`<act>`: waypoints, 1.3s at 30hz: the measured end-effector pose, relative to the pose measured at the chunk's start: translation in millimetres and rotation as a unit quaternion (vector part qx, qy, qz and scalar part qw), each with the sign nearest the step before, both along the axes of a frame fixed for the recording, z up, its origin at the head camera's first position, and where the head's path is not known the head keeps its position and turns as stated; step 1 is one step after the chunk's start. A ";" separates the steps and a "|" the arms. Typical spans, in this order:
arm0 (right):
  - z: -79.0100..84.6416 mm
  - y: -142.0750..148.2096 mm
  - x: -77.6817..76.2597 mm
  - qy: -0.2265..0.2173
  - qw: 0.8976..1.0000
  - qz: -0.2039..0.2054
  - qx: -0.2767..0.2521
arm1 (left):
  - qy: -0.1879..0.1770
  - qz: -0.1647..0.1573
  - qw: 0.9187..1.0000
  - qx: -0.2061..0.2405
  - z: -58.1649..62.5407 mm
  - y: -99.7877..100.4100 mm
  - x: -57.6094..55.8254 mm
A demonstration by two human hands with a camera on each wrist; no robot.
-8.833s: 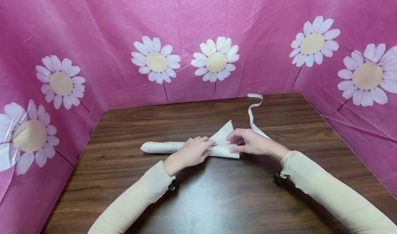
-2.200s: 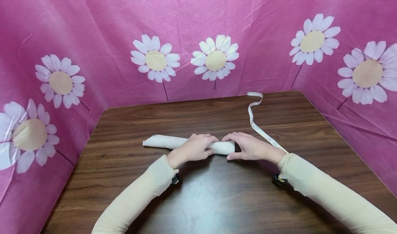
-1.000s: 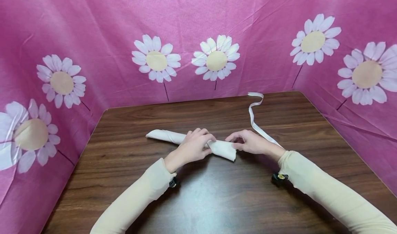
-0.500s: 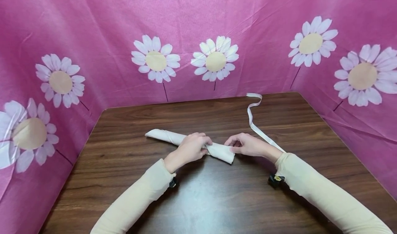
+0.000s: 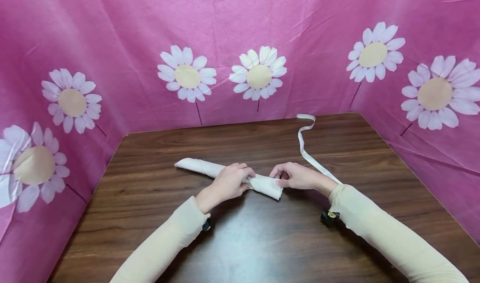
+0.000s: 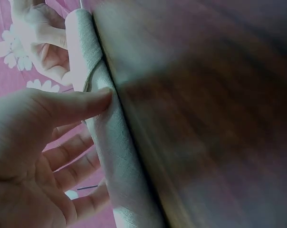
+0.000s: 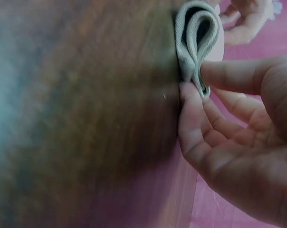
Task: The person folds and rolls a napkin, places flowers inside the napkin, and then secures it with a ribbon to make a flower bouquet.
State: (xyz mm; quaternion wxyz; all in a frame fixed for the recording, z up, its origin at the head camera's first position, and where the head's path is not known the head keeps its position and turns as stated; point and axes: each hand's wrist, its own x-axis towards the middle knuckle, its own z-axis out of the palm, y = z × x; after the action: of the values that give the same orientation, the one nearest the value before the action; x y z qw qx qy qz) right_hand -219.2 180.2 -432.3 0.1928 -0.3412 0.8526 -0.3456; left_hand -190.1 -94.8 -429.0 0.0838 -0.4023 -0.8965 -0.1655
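An off-white rolled cloth (image 5: 200,165) lies slantwise on the table, its left end tapering to a point. My left hand (image 5: 228,182) holds it across the middle; in the left wrist view the thumb presses on the roll (image 6: 122,156) and the fingers reach round the other side. At the other end, my right hand (image 5: 298,176) pinches the cloth's layered edge between thumb and fingertips. From the right wrist view, the open end of the cloth (image 7: 181,47) shows looped layers, flattened where the thumb and fingers meet. Part of the roll is hidden under my left hand.
A narrow white ribbon (image 5: 305,151) runs from the table's back edge to behind my right wrist. The brown wooden table (image 5: 157,216) is enclosed by a pink cloth backdrop (image 5: 225,20) printed with daisies.
A loose corner stood out of the cloth at first; it is now rolled in. The roll has turned, its right end swinging nearer me. My right hand went from spanning that end to pinching its edge.
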 end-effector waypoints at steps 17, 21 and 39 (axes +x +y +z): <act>35.3 -48.4 -32.9 -0.038 0.999 0.002 -0.001 | -0.087 0.096 0.991 0.041 20.8 -48.1 19.2; 27.0 -59.6 -36.9 -0.090 0.996 -0.004 -0.018 | -0.123 0.133 0.981 0.064 13.4 -63.8 19.0; 7.8 -78.0 -39.6 -0.054 0.998 0.043 0.001 | -0.182 0.237 0.951 0.074 -1.3 -79.8 22.0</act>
State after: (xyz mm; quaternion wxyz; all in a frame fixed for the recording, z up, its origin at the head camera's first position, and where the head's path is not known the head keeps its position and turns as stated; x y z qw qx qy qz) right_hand -258.9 102.2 -424.5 0.2532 -0.3582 0.8259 -0.3542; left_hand -168.1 -174.6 -430.2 -0.0146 -0.1339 -0.9513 -0.2773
